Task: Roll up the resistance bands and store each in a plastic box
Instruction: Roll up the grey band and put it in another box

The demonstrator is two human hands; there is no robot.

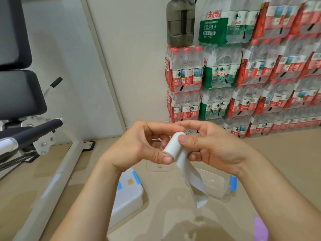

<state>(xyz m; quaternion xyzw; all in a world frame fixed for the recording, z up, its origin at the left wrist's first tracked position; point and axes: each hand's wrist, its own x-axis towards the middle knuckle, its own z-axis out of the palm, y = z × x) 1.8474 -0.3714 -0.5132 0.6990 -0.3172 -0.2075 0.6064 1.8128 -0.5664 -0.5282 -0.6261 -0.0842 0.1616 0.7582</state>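
Between both hands, up at chest height over the floor, I'm holding a white resistance band (174,144), mostly rolled into a tight cylinder. My left hand (139,145) is pinching the near end of the roll w/ thumb and fingers; my right hand (210,146) is closing on the far end, thumb pressing on top. A loose tail is hanging down from the roll toward the floor, its tip curling so I can't see how it ends.

Below, a closed plastic box w/ blue clips (127,190) is sitting on the floor, partly hidden by my left forearm; a small yellow sticker on its lid is too small to read. An open clear box (217,183) w/ a blue clip is lying under my right wrist, and a clear lid (159,166) is showing between my hands, mostly covered.

Against the wall, shrink-wrapped water bottle packs (251,75) are stacked high; labels are reading 农夫山泉, and a green pack is reading 饮用纯净水. A dark water jug (180,21) is standing on the left stack, top cut off. A padded gym bench (20,84) is running off frame at left. Something purple (260,226) at bottom right is too blurred to ID.
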